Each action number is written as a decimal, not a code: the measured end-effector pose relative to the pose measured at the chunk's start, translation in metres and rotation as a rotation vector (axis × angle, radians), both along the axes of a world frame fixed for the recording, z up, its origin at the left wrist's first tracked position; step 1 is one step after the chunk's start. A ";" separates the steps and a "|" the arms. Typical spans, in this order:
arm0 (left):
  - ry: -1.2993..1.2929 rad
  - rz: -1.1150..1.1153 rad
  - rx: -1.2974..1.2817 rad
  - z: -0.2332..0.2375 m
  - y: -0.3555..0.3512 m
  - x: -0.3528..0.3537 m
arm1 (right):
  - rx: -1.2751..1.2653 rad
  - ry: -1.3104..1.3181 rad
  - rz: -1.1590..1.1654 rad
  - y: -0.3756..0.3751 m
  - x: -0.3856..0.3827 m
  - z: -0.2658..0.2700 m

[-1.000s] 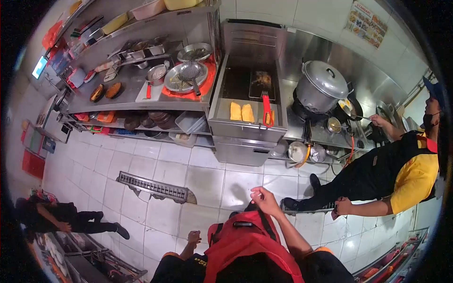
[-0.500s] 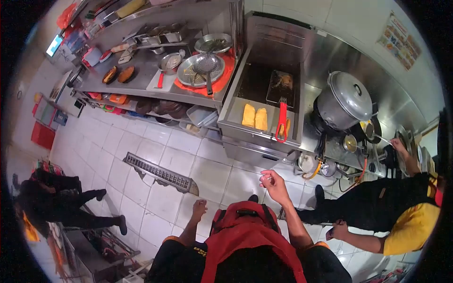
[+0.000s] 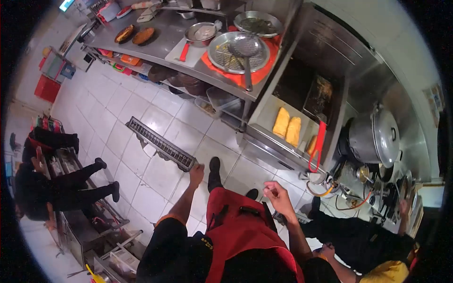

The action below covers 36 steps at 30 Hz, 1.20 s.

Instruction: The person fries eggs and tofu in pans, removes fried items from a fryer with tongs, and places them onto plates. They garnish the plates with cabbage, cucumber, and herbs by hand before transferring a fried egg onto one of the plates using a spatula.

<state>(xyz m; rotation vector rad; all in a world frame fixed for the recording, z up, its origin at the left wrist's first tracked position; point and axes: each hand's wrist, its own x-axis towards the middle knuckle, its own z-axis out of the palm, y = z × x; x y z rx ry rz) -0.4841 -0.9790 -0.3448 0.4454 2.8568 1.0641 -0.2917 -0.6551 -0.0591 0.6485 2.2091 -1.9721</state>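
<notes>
My left hand [image 3: 197, 174] hangs above the tiled floor near a metal drain grate [image 3: 160, 145], its fingers curled into a loose fist. In front of my red apron [image 3: 245, 221] is my right hand [image 3: 278, 195], fingers bent but somewhat apart, with nothing visible in them. Neither hand touches anything. Beyond the right hand stands a griddle [image 3: 264, 115]. Two yellow rolled pieces of food [image 3: 287, 126] lie on its front ledge, beside a red-handled turner [image 3: 318, 146]. A dark rectangular press or pan [image 3: 318, 96] rests on the cooking surface.
A steel counter [image 3: 163, 45] bears a perforated skimmer [image 3: 245, 47] on a round tray, a bowl [image 3: 200, 33] and two brown oval dishes [image 3: 134, 35]. A big lidded pot [image 3: 377, 134] stands right. One co-worker [image 3: 363, 243] is close right; another person [image 3: 61, 184] is left.
My view has turned, so the counter and griddle sit further right and the griddle looks nearer. My left hand has swung up and forward; my foot shows ahead.
</notes>
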 end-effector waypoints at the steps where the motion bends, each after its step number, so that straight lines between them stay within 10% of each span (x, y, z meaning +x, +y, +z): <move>1: 0.271 -0.196 -0.299 0.007 0.011 -0.035 | 0.066 -0.043 0.005 -0.004 -0.007 -0.004; 3: -0.292 0.187 0.149 -0.003 0.041 -0.104 | 0.130 -0.129 -0.043 -0.010 -0.011 -0.033; 6: -0.052 0.106 0.215 0.001 0.089 -0.203 | 0.668 -0.280 0.059 -0.014 0.027 -0.101; 9: 0.075 0.104 0.143 -0.067 0.134 -0.294 | 0.359 -0.497 -0.067 -0.022 0.136 -0.197; 10: -0.097 0.134 0.116 -0.056 0.149 -0.313 | -0.182 -0.533 -0.435 -0.036 0.138 -0.172; 12: -0.220 0.114 0.004 -0.070 0.173 -0.348 | 1.086 -0.334 0.388 -0.054 0.153 -0.150; 16: -0.233 0.017 -0.174 -0.194 0.193 -0.375 | -0.176 -0.931 -0.396 -0.050 0.155 -0.063; 18: 0.035 -0.182 -0.066 -0.170 0.185 -0.375 | -0.270 -1.018 -0.430 -0.055 0.148 -0.048; 24: -0.236 0.096 0.004 -0.072 0.116 -0.346 | -0.459 -0.956 -0.382 -0.082 0.149 -0.086; 27: -0.034 -0.205 -0.270 -0.078 0.044 -0.320 | -0.566 -0.798 -0.359 -0.104 0.153 -0.133; 36: -0.154 0.026 -0.356 -0.094 -0.178 -0.183 | -0.451 -0.851 -0.289 -0.097 0.112 -0.204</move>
